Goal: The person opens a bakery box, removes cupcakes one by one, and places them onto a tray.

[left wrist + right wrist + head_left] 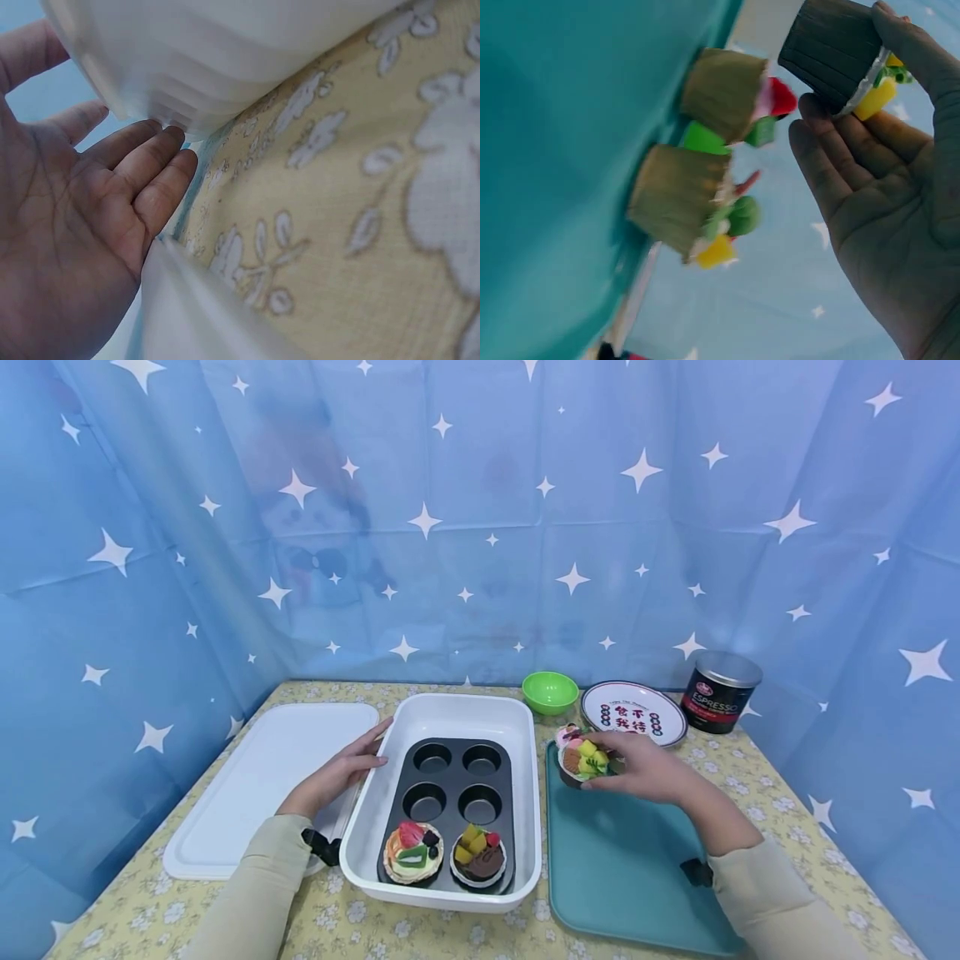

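Fingers and thumb of my right hand [648,767] pinch a toy cupcake [587,760] over the far left part of the teal tray. It has a dark brown pleated cup [832,52] and a yellow-and-green topping; the right wrist view shows it tilted. Two more cupcakes in tan cups, one nearer [676,196] and one further [724,94], stand on the tray close by. My left hand [341,772] lies at the left side of a white basin [465,703], extended fingers [161,161] touching its outer wall. Inside, a dark muffin pan [453,774] bears two fruit-topped cupcakes in its near cups.
A teal tray [615,868] lies right of the basin, a white lid-like board [262,785] left of it. Along the back stand a green bowl [550,693], a patterned plate [611,697] and a black espresso tin [716,697]. A blue starry curtain [480,568] encloses the table.
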`<move>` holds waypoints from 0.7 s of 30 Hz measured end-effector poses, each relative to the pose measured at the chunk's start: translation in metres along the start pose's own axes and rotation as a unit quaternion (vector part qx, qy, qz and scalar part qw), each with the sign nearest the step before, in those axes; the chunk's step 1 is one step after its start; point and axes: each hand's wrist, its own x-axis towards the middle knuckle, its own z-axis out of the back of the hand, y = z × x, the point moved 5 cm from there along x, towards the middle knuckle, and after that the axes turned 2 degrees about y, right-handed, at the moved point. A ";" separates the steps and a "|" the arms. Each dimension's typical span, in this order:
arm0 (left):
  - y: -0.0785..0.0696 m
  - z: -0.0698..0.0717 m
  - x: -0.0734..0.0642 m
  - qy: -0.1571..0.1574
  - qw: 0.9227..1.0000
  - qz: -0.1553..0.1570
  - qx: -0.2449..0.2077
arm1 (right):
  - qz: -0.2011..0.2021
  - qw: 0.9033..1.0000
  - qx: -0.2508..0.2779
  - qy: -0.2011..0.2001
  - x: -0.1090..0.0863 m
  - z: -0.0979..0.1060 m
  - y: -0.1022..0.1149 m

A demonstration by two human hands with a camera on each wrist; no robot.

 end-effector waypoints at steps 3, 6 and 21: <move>0.000 0.000 0.000 0.000 1.000 0.001 0.001 | 0.009 1.000 -0.004 0.009 -0.001 -0.006 -0.008; 0.000 0.000 0.001 -0.001 1.000 0.001 0.000 | 0.006 1.000 0.001 0.014 -0.002 -0.009 -0.011; -0.001 0.000 0.000 -0.004 1.000 0.004 0.001 | -0.006 0.999 0.000 0.034 -0.002 -0.017 -0.012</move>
